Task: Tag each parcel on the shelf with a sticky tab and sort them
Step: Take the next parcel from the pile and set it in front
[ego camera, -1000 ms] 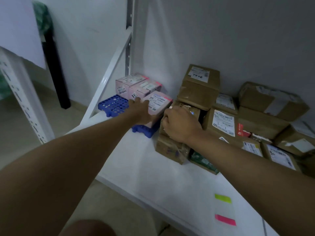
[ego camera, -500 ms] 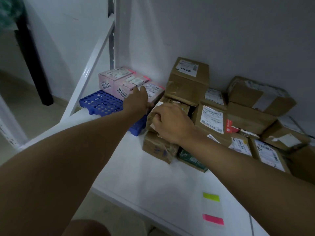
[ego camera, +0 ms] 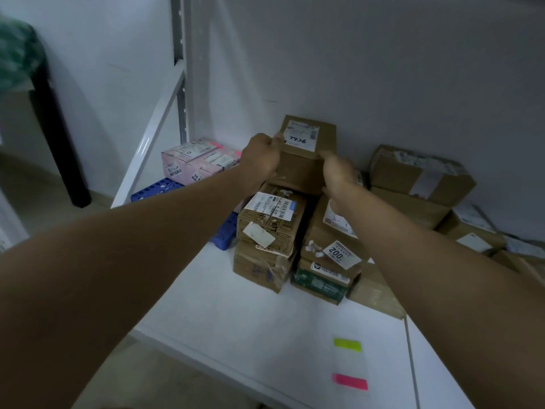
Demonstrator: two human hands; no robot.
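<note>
A brown parcel (ego camera: 306,160) with a white label marked 7936 sits on top of the stack at the back of the white shelf (ego camera: 236,320). My left hand (ego camera: 262,156) grips its left edge and my right hand (ego camera: 339,172) holds its right front corner. Below it lie a taped brown parcel (ego camera: 271,225) with a barcode label and another brown parcel (ego camera: 333,246) labelled 002. Pink parcels (ego camera: 200,163) stand to the left, one showing a pink tab on top. A yellow-green sticky tab (ego camera: 347,345) and a pink sticky tab (ego camera: 350,382) lie on a clear strip near the front.
A blue perforated rack (ego camera: 156,188) lies under the pink parcels. More brown parcels (ego camera: 418,178) pile up at the right against the grey wall. A green box (ego camera: 318,284) sits low in the stack. The shelf's white upright and diagonal brace (ego camera: 153,143) stand at left.
Both hands have left the pink parcel and the low brown parcel and risen to take hold of the top parcel marked 7936. The camera has come closer.
</note>
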